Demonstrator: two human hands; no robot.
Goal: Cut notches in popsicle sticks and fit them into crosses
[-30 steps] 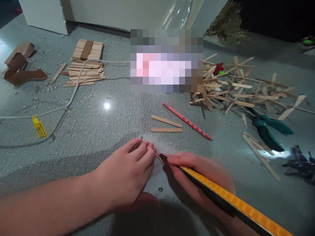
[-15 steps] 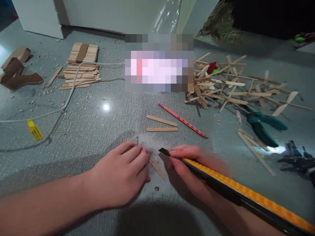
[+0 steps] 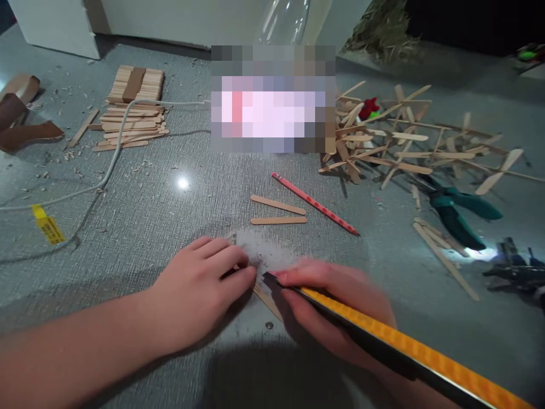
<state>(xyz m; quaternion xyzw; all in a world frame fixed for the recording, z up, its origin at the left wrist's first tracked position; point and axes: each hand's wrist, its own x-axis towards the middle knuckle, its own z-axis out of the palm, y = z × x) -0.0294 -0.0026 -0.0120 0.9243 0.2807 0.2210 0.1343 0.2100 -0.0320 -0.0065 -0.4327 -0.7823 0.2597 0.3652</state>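
Observation:
My left hand presses on the grey table with its fingers curled over one end of a wooden stick. In my right hand is a yellow and black utility knife, its dark blade tip just right of my left fingertips, near the stick. Two wooden sticks lie side by side beyond my hands. A red pencil lies slanted to their right.
Bundled craft sticks lie at the back left, crossed by a white cable. At the right are a stick structure, green-handled pliers and a dark tool. A pixelated bright area covers the back middle.
My right hand has brought the blade slightly left and down, closer to my left fingers. My left hand's fingers have shifted on the stick. The view has moved slightly.

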